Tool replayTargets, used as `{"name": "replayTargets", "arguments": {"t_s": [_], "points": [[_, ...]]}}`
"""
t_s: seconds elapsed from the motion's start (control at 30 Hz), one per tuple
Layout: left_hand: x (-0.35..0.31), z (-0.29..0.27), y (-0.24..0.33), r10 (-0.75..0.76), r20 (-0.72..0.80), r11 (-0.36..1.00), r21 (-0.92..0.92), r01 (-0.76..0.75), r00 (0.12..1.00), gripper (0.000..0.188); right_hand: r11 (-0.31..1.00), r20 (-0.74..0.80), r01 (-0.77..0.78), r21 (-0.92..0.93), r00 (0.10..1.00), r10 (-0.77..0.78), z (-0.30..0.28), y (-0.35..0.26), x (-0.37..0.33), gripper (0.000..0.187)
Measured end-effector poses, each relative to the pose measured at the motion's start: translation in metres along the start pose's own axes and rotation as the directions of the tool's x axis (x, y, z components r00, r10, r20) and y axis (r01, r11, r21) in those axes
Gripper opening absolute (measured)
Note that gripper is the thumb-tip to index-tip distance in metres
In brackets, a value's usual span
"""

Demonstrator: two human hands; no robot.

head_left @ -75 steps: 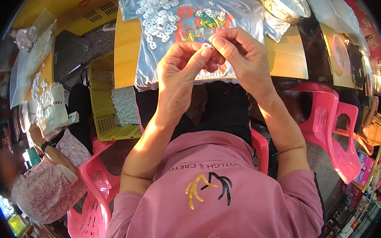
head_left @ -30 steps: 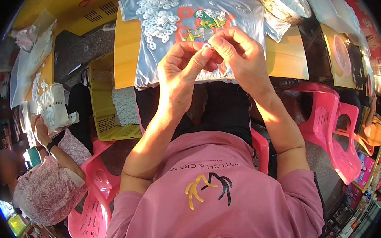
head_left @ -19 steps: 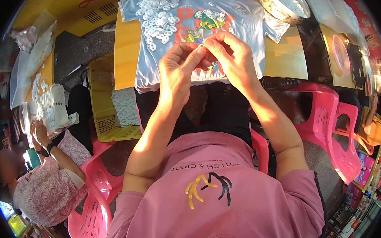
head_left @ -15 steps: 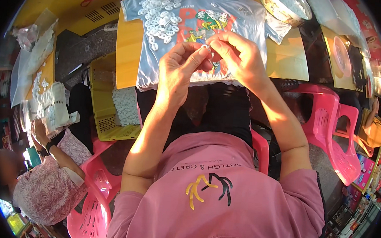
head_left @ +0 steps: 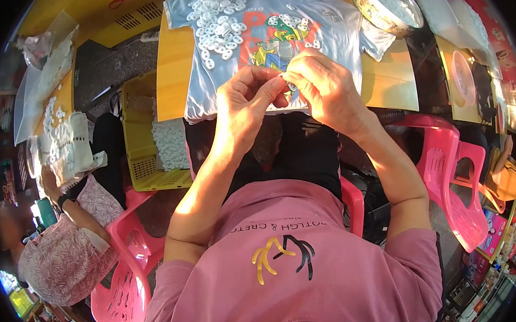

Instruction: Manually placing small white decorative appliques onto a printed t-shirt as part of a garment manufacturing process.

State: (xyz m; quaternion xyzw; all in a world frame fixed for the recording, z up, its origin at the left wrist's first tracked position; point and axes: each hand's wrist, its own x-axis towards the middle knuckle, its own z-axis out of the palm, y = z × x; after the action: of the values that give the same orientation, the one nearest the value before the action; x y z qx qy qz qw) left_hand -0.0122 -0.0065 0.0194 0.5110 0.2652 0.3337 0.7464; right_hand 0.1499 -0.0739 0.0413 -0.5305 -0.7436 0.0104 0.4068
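My left hand [head_left: 247, 94] and my right hand [head_left: 326, 88] meet above the near edge of a light-blue printed T-shirt [head_left: 215, 89] spread over the table. Thumbs and fingers of both are pinched together on a small white plastic piece, now almost wholly covered by the fingertips. A heap of white oval plastic pieces [head_left: 219, 29], each with two dark holes or spots, lies on the shirt's left half. Beyond my right hand sits a smaller group of white pieces [head_left: 288, 23] on the shirt's print.
At the table's far right stands a round tin [head_left: 406, 29] of white pieces. A yellow crate [head_left: 137, 134] holding more is at my left, near a seated person [head_left: 66, 249]. A pink chair [head_left: 435, 155] stands at my right; another person [head_left: 508, 169] is farther off.
My right hand has turned over and come slightly lower, its knuckles now upward. The white piece that showed between the fingertips is now mostly covered. My left hand has barely shifted.
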Motion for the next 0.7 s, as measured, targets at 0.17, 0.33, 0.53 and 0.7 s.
{"name": "replayTargets", "arguments": {"t_s": [0.17, 0.33, 0.53, 0.7], "points": [[0.008, -0.009, -0.013, 0.001, -0.021, 0.989, 0.149, 0.002, 1.0, 0.016, 0.989, -0.004, -0.132, 0.069, 0.991, 0.133, 0.021, 0.012, -0.011, 0.007], [0.011, -0.012, -0.007, -0.079, 0.019, 0.993, 0.089, 0.077, 0.997, 0.017, 0.969, 0.069, -0.212, 0.129, 0.976, 0.204, 0.008, 0.013, -0.005, 0.004], [0.009, -0.009, 0.0, -0.123, 0.066, 0.991, -0.035, 0.125, 0.99, 0.018, 0.993, 0.099, -0.081, 0.084, 0.992, 0.073, -0.004, 0.011, -0.001, 0.008], [0.004, -0.006, 0.0, -0.022, 0.04, 0.994, 0.108, 0.017, 0.999, 0.014, 0.992, 0.111, -0.085, 0.09, 0.991, 0.075, 0.002, 0.009, -0.005, 0.009]]}}
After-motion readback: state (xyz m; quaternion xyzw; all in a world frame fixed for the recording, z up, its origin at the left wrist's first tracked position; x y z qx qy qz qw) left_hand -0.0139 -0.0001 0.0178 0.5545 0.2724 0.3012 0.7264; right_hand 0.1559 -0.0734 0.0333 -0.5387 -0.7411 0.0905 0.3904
